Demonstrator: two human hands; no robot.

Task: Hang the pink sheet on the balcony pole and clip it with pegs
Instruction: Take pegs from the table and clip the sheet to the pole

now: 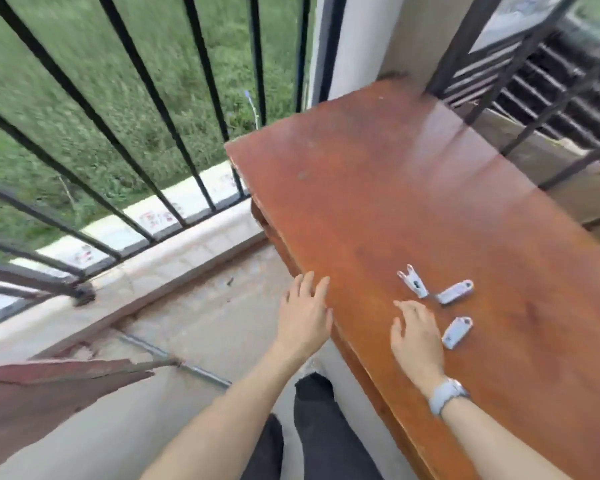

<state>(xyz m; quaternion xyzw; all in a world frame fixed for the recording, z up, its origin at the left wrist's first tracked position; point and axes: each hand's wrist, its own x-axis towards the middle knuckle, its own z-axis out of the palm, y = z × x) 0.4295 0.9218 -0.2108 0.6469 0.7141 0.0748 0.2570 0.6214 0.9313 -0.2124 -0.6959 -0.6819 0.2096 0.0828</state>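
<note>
Both hands low centre, left hand (305, 315) spread at table (378, 188) edge, right hand (417, 336) spread, empty, beside three pegs (452, 292).

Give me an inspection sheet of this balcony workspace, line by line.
Surface: brown wooden table, glossy, mostly bare.
Job's things: three pale pegs on the table, one at the far left, one to its right, one nearer; pink sheet at lower left, only partly in view.
Clutter: nothing seen.
Grippers: left hand open at the table edge; right hand open over the table beside the pegs, holding nothing, watch on its wrist.
Cables: nothing seen.
Surroundings: black railing, grass beyond, tiled floor.
</note>
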